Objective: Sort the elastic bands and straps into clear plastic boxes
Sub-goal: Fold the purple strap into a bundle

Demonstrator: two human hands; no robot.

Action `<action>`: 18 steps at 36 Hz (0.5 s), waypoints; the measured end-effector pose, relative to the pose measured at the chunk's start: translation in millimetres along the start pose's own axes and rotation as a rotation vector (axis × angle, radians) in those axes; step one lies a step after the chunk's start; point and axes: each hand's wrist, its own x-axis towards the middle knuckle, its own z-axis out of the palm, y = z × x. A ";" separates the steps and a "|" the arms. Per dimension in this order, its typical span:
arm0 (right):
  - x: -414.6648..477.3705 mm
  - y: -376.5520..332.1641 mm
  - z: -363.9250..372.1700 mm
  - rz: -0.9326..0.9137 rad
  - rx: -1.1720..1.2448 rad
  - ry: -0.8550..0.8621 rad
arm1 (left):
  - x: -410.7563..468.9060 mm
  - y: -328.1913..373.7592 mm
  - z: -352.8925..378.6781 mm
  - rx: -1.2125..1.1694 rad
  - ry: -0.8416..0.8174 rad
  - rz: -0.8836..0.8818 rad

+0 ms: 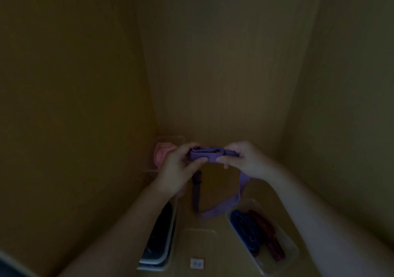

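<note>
A purple strap [210, 155] is held folded between both hands inside a dim wooden cupboard. My left hand [179, 166] grips its left end and my right hand [245, 159] grips its right end. The strap's loose tail [221, 206] hangs down to the shelf below. A clear box at right [283, 234] holds a blue band [247, 229] and a red band [268, 238]. A clear box at left [170, 244] holds dark bands [158, 234]. An empty clear box [198, 233] sits between them.
A pink band [163, 153] lies in a clear box [170, 138] at the back left corner, partly behind my left hand. Wooden cupboard walls close in on the left, back and right. A small white label [196, 263] lies near the shelf front.
</note>
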 end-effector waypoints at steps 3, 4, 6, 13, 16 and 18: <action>1.1 4.0 3.1 -0.003 -0.010 0.063 | -1.1 -0.7 1.0 0.000 -0.010 0.024; 2.0 5.5 4.0 0.001 -0.008 0.058 | -2.2 -2.0 0.4 0.001 -0.025 0.031; 2.5 5.1 4.0 0.008 0.009 0.018 | -3.7 -2.9 -1.6 0.014 -0.052 0.054; 4.9 4.0 -2.4 0.059 0.128 -0.136 | -1.5 14.5 -1.5 0.059 -0.224 0.230; 5.5 2.2 -2.2 0.058 0.127 -0.126 | -1.5 18.2 0.1 0.051 -0.283 0.231; 5.0 1.4 -0.7 0.042 0.135 -0.097 | 1.5 16.5 -0.1 0.135 -0.274 0.265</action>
